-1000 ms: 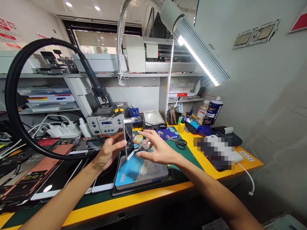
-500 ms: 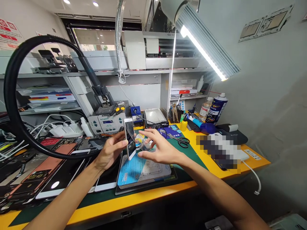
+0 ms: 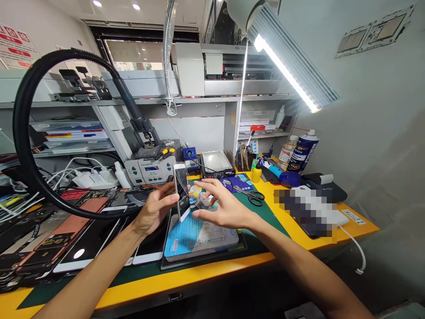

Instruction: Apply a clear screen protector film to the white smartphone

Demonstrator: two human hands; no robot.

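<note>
Phone [image 3: 181,191] stands upright in our left hand [image 3: 155,209], fingers closed on it, our right hand [image 3: 226,211] just beside, fingers spread wide.

Smartphone [image 3: 181,193], white frame, dark glass, nearly upright, gripped in left hand [image 3: 155,209]; 1 clear film sheet [image 3: 193,196] curves from its face toward right hand [image 3: 224,209].

The left hand [image 3: 154,210] grips a white-framed smartphone [image 3: 181,193] upright — the right hand [image 3: 226,210] hovers open just beside it, above a blue printed pad [image 3: 199,241] on the yellow bench [image 3: 159,277].
</note>
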